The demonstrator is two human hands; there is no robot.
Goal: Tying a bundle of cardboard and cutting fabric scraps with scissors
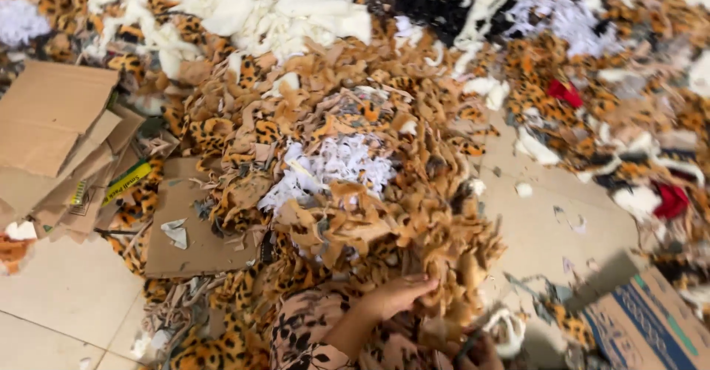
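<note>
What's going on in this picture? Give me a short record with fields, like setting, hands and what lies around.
setting: tiled floor under a big heap of fabric scraps, tan and leopard-print
left hand: rests on the scraps at the heap's near edge, patterned sleeve
right hand: low in the frame, mostly cut off and blurred; what it grips is unclear
white shreds: patch on the middle of the heap
cardboard sheets: stacked at the left
red scraps: among the far right pile
printed box: bottom right corner
</note>
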